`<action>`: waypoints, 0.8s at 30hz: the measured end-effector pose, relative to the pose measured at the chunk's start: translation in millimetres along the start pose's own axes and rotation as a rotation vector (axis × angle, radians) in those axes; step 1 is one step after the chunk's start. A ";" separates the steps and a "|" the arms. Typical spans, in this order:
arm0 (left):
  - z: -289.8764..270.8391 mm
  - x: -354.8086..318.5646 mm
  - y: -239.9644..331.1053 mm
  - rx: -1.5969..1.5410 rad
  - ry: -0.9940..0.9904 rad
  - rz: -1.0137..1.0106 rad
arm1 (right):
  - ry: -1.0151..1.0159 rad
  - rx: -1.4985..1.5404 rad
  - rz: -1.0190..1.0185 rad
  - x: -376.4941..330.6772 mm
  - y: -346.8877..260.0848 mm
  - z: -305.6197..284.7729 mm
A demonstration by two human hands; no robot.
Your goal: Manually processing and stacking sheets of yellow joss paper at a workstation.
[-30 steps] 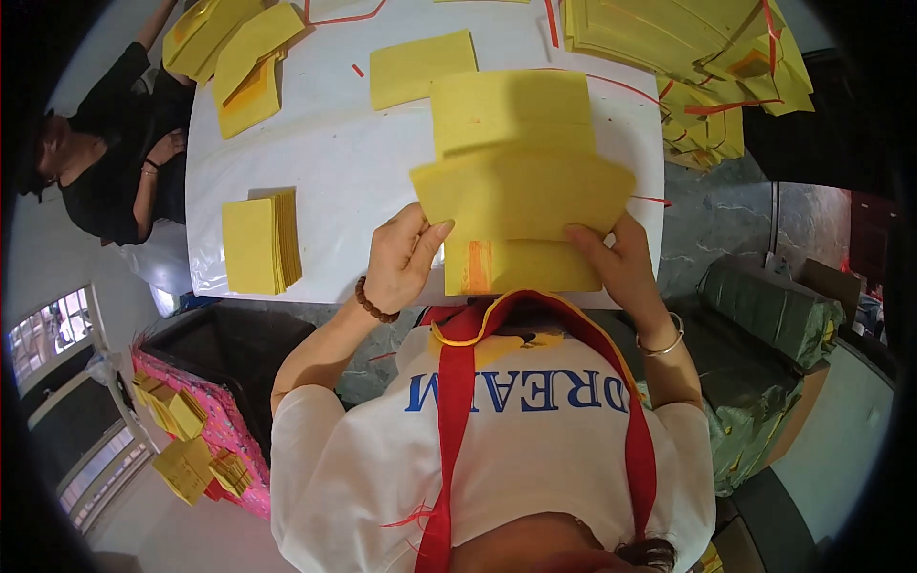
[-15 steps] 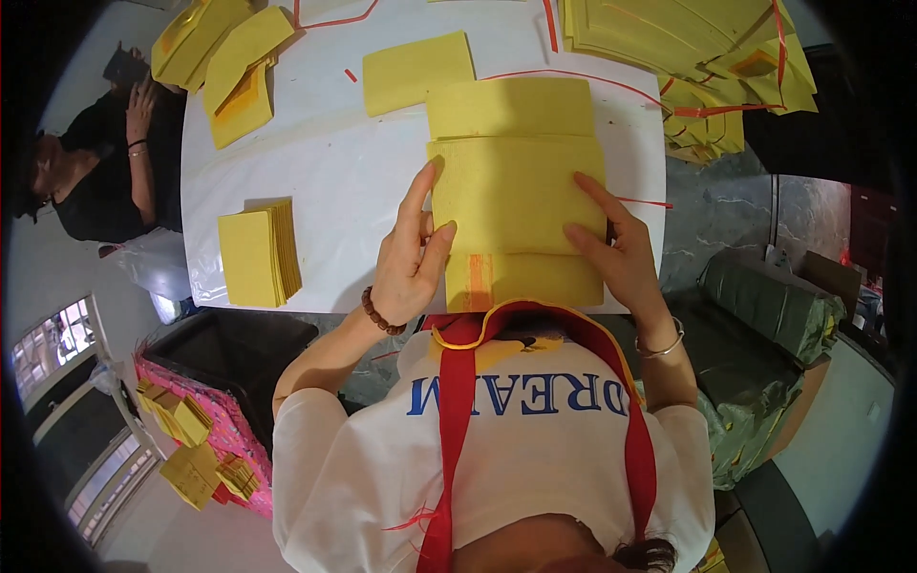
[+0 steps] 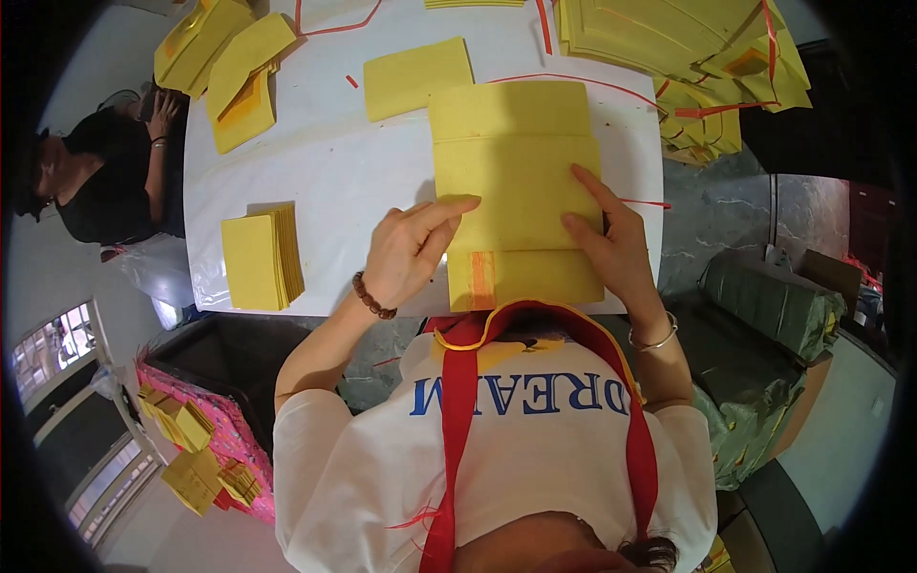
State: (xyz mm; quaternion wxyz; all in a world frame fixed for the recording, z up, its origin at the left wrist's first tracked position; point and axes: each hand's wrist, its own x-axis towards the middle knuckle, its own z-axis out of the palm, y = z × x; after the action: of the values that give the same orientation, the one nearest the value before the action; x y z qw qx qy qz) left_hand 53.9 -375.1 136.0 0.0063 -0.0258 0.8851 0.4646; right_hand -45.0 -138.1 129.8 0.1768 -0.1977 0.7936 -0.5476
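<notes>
A yellow folded paper sheet (image 3: pixel 516 196) lies in front of me, creased crosswise, with an orange-red patch on its near panel. My left hand (image 3: pixel 409 250) is at its left edge, index finger stretched onto the paper and the other fingers bent. On the right edge rests my right hand (image 3: pixel 613 229), thumb and index finger apart on top of the paper; its remaining fingers are partly hidden. Just beyond lies a smaller yellow paper piece (image 3: pixel 417 78). To the left stands a neat stack of yellow folded papers (image 3: pixel 258 258).
The white-covered table (image 3: pixel 334 181) carries loose yellow folded pieces (image 3: pixel 246 72) at far left and a large yellow pile (image 3: pixel 659 38) at far right. Red strips (image 3: pixel 573 78) lie about. A person in black (image 3: pixel 105 172) is at the left. Green wrapped bundles (image 3: pixel 764 310) stand on the right.
My left hand has shifted from gripping the left edge to laying its index finger over the paper. The right hand stays nearly in place. The person at the left has lowered their raised hand.
</notes>
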 end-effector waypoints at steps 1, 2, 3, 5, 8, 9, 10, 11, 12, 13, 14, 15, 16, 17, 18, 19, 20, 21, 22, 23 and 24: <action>-5.1 1.6 6.3 -0.002 -0.016 -0.062 | -0.009 -0.017 0.015 0.3 0.8 0.2; -10.1 5.3 14.5 -0.002 -0.017 -0.057 | -0.014 -0.037 0.032 0.1 2.4 -0.7; -15.3 9.4 24.0 0.284 0.017 -0.017 | -0.009 -0.039 0.032 -1.1 4.4 -1.2; -14.8 13.4 29.9 0.577 0.058 0.022 | 0.024 -0.117 -0.052 -3.0 6.8 1.4; 12.3 29.1 41.4 0.557 0.099 0.435 | 0.001 -0.054 0.093 -3.0 1.6 -1.0; 23.5 31.7 47.3 0.543 0.002 0.480 | 0.009 -0.052 0.095 -2.7 2.1 -0.4; 29.9 34.0 49.9 0.527 -0.098 0.529 | 0.015 -0.046 0.063 -2.4 3.1 -0.5; 32.0 35.5 47.9 0.526 -0.107 0.540 | 0.021 -0.041 0.032 -2.1 3.8 -1.0; 34.6 37.3 44.5 0.509 -0.142 0.533 | 0.034 -0.040 0.037 -1.5 3.5 -0.9; 37.4 37.9 40.5 0.491 -0.175 0.521 | 0.022 -0.023 0.055 -0.9 3.5 0.4; 39.5 38.7 37.1 0.490 -0.183 0.526 | 0.009 -0.006 0.073 -0.8 4.0 0.4; 41.0 39.4 33.7 0.474 -0.205 0.522 | 0.015 -0.004 0.077 -0.8 4.0 -1.5; 41.9 40.4 31.2 0.457 -0.226 0.518 | -0.027 -0.018 0.089 -0.2 2.6 -3.9; 42.2 40.2 29.6 0.455 -0.230 0.520 | -0.071 -0.032 0.100 0.5 2.1 -5.6; 42.1 38.9 28.6 0.462 -0.248 0.504 | -0.070 -0.032 0.102 -0.7 2.3 -3.0; 42.8 38.2 27.7 0.469 -0.263 0.485 | 0.029 -0.017 0.027 -4.0 2.9 2.5; 43.9 38.5 27.3 0.470 -0.261 0.482 | 0.127 -0.003 -0.049 -8.0 2.4 5.8; 45.0 39.0 27.2 0.466 -0.281 0.474 | 0.121 -0.002 -0.050 -13.8 0.6 4.9; 44.4 40.1 26.2 0.469 -0.294 0.460 | 0.182 -0.361 -0.185 -18.7 -2.0 3.3; 43.5 40.9 25.3 0.477 -0.283 0.447 | 0.244 -0.717 -0.324 -22.7 -4.7 1.9; 42.9 42.0 24.7 0.492 -0.302 0.463 | 0.234 -0.708 -0.340 -24.6 -8.5 0.0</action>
State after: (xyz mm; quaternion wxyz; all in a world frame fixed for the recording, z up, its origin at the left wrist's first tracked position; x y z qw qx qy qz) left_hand 10.1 -327.4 130.4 0.0375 0.2462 0.9419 0.2255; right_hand -22.8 -128.4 139.3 -0.0868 -0.3109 0.9039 -0.2807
